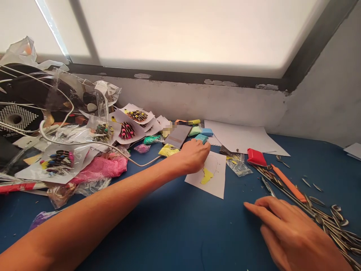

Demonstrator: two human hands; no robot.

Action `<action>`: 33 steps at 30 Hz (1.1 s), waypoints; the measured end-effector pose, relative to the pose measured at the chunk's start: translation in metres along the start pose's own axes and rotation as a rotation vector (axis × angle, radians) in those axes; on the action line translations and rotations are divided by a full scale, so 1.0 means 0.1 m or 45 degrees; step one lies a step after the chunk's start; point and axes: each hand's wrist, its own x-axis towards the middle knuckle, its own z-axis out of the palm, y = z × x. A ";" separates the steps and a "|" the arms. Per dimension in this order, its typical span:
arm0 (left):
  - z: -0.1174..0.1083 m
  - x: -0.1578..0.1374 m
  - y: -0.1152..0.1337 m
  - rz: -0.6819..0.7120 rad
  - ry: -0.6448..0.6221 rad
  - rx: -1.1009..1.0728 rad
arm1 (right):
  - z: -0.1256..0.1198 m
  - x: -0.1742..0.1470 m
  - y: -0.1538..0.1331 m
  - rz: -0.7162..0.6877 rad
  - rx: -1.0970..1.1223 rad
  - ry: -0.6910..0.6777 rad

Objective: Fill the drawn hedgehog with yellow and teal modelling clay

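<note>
My left hand reaches over the upper part of a small white sheet that bears a pencil outline and a yellow patch. Its fingers are curled and mostly hidden behind the knuckles. They lie against a teal packet, but what they grip cannot be seen. A blue packet, a pale green packet and a dark phone-like slab lie close by. My right hand hovers low at the right, fingers apart and holding nothing, beside thin dark sticks with leaf-shaped pieces.
Yellow and green packets lie left of the slab. Plastic bags, a pink bundle and a white cable crowd the left. A red packet, an orange strip and a clear bag lie right.
</note>
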 end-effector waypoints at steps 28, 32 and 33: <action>-0.18 -0.08 0.15 0.458 -0.475 -0.577 | -0.01 0.01 -0.05 0.035 0.189 -0.021; -0.18 -0.09 0.16 0.489 -0.452 -0.587 | 0.02 -0.01 -0.09 0.020 0.301 -0.023; -0.18 -0.09 0.16 0.489 -0.449 -0.576 | 0.03 0.00 -0.09 -0.003 0.297 -0.017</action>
